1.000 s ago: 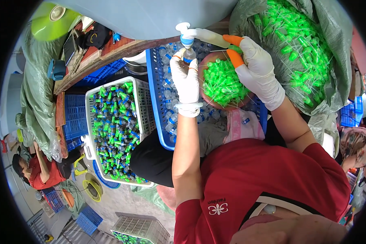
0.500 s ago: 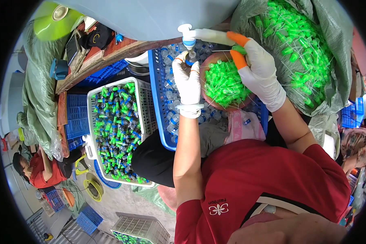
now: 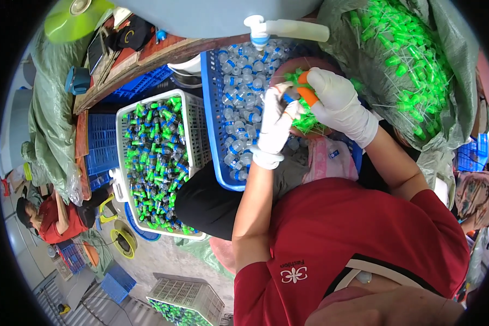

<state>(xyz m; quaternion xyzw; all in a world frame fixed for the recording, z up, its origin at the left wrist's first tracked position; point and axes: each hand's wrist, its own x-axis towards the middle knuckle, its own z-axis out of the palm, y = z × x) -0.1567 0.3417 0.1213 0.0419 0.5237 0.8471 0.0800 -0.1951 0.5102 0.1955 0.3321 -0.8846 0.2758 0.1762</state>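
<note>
- Left hand (image 3: 276, 122): fingers clamped on a small blue-banded bottle (image 3: 290, 96).
- Right hand (image 3: 342, 103): orange-tipped fingers beside it; their grip cannot be told.
- Below the fingers: loose green tops (image 3: 308, 123).
- Leftward: clear bottles (image 3: 240, 111) lacking tops; farther left, green-topped bottles (image 3: 156, 157), seemingly finished.

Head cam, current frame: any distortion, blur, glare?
Head view: table edge bows, corners black; head view: fan blades smear into a green disc; head view: plastic sheet shines in patches; head view: bottle in left hand partly covered, focus hard to judge.
</note>
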